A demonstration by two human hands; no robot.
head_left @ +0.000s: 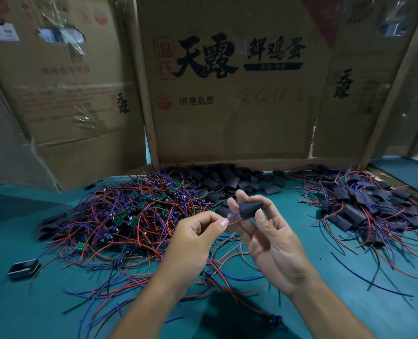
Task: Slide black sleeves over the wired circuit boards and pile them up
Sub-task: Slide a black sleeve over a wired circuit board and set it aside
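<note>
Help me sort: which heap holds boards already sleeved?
The right-hand heap: black sleeves there have wires sticking out. The left heap shows bare green boards.

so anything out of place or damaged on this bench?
Nothing looks damaged. A few empty flat black sleeves lie stray at the left edge of the green table, far from the loose sleeve heap by the printed cardboard box. The left hand pinches wires; the right hand holds a black sleeve.

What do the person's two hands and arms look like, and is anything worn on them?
Both the left hand and the right hand are bare: no gloves, rings, watch or wristband show. The forearms are bare too, with no sleeve in view down to the picture's lower edge. The nails visible are short and unpainted.
</note>
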